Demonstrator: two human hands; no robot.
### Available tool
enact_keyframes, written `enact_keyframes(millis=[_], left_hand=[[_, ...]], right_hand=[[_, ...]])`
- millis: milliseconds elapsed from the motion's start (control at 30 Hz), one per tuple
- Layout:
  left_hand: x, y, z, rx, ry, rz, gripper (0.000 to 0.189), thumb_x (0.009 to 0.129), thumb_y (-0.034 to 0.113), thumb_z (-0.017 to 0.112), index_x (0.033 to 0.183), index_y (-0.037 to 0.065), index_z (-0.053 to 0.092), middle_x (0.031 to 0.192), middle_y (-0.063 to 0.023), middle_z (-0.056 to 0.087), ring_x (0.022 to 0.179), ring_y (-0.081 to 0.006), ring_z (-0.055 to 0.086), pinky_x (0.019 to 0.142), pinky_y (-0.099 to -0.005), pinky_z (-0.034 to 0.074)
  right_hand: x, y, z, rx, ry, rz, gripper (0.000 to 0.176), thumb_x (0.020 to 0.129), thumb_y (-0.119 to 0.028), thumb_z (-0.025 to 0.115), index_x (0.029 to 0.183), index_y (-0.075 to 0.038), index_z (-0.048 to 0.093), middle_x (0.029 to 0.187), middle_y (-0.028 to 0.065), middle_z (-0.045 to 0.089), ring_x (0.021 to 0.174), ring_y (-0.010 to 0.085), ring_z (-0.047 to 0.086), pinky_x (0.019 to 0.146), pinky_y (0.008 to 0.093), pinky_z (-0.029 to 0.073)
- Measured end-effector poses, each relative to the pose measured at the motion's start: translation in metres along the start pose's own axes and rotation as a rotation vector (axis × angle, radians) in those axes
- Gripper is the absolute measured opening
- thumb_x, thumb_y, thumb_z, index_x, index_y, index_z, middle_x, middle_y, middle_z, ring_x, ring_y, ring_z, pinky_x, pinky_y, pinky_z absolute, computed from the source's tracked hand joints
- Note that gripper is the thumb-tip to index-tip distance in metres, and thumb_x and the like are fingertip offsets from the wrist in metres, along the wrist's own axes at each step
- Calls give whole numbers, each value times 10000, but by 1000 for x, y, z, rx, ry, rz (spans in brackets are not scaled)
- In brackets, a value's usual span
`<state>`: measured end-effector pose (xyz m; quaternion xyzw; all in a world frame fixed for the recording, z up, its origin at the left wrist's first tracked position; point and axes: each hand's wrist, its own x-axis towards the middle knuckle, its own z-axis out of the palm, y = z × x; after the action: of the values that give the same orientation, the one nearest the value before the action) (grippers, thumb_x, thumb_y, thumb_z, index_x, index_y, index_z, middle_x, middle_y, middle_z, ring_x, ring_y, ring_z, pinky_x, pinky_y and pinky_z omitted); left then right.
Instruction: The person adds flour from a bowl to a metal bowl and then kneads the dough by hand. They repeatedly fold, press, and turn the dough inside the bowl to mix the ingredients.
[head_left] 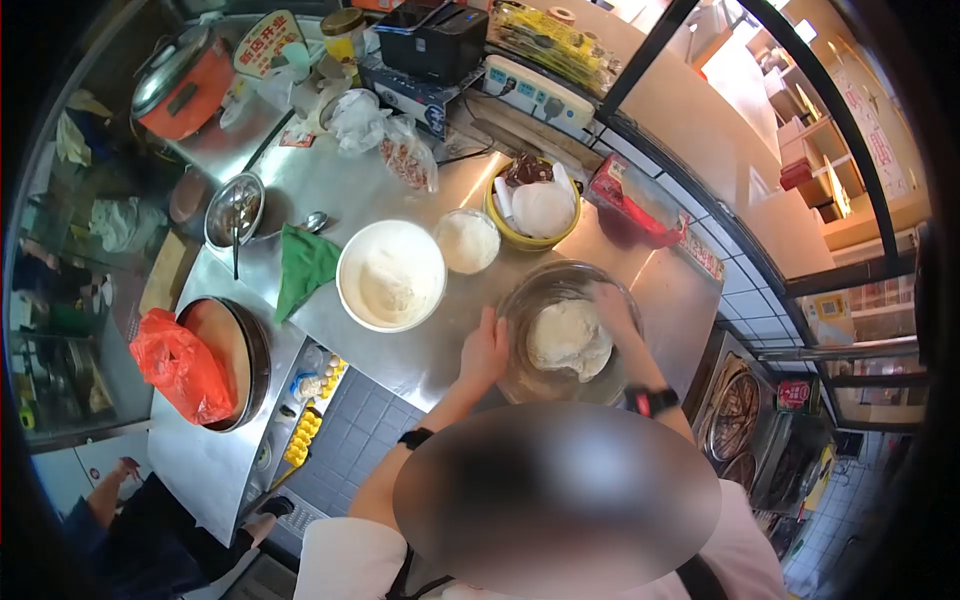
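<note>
Near the counter's (400, 195) front edge, left hand (485, 350) is clasping the bowl (560, 272) rim, while right hand (612, 305) is pressing dough (568, 340) - can't tell its grip - tub (390, 275) sitting nearby.

Pale dough (568, 338) in glass bowl (533, 290)

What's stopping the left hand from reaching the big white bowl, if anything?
Probably nothing, so yes. The left hand rests at the rim of the glass bowl, and the big white bowl stands right beside it on the steel counter, with only bare counter between them.
</note>
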<state>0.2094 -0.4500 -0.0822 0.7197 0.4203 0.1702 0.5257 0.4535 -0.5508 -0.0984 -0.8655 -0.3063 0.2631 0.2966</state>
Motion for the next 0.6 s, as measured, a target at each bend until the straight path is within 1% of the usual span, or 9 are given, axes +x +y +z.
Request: enact_keyframes(millis=[67,133,200,300,367,433,500,567,600], left_hand=[[-13,-3,11,-76,65,5,241,918,236,418,1059,41,422,759,-257,569,744,-462,537,632,-504,404],[-22,-9,12,-17,60,20,241,916,253,409,1043,50,424,761,-255,576,737,-466,542,629,-517,411],[-15,-8,5,40,55,32,242,914,270,400,1027,58,426,763,-253,582,730,-471,546,626,-529,418],[19,3,-11,108,27,56,244,916,284,397,995,61,459,803,-259,580,743,-465,544,636,-532,415],[29,3,-13,226,-77,150,253,918,296,399,931,60,488,798,-248,576,736,-452,541,627,-521,411],[33,-12,-15,176,-67,185,248,918,293,403,902,61,492,773,-238,573,724,-446,539,615,-516,409],[25,-18,-19,125,-54,220,247,918,289,406,874,63,495,748,-229,570,712,-439,537,603,-510,406],[21,-13,-25,88,-24,130,251,916,282,412,832,64,501,719,-213,567,703,-438,533,592,-508,402],[17,-14,-23,89,-24,122,251,916,282,412,832,64,501,719,-213,567,703,-438,533,592,-508,402]], right_hand=[[7,-76,15,-466,-185,22,335,792,-294,487,845,2,633,870,232,614,873,366,598,772,435,467],[9,-117,26,-568,-613,-163,317,758,-278,506,852,-8,643,865,228,619,844,362,608,744,444,475],[-3,-115,55,-728,-764,-408,281,738,-232,508,865,-27,653,861,217,628,838,365,610,744,445,475],[-43,-101,91,-633,-971,-763,250,707,-193,524,847,-34,658,814,188,643,794,348,618,725,438,479],[-43,-93,120,-576,-1297,-716,259,716,-182,519,867,-20,653,848,191,641,836,337,612,747,421,471],[-36,-146,78,-877,-1187,-541,299,749,-175,501,953,-17,651,938,197,635,899,313,603,784,396,461],[36,-38,106,-610,-1076,-918,314,829,-180,464,1037,-17,632,1006,167,634,935,255,602,801,361,457],[-6,-63,18,23,-697,-128,336,892,-219,428,1061,5,614,1007,141,641,924,224,604,794,336,457],[-22,-48,8,188,-553,-11,349,908,-238,416,1067,7,607,1005,126,642,928,221,601,797,334,454]])
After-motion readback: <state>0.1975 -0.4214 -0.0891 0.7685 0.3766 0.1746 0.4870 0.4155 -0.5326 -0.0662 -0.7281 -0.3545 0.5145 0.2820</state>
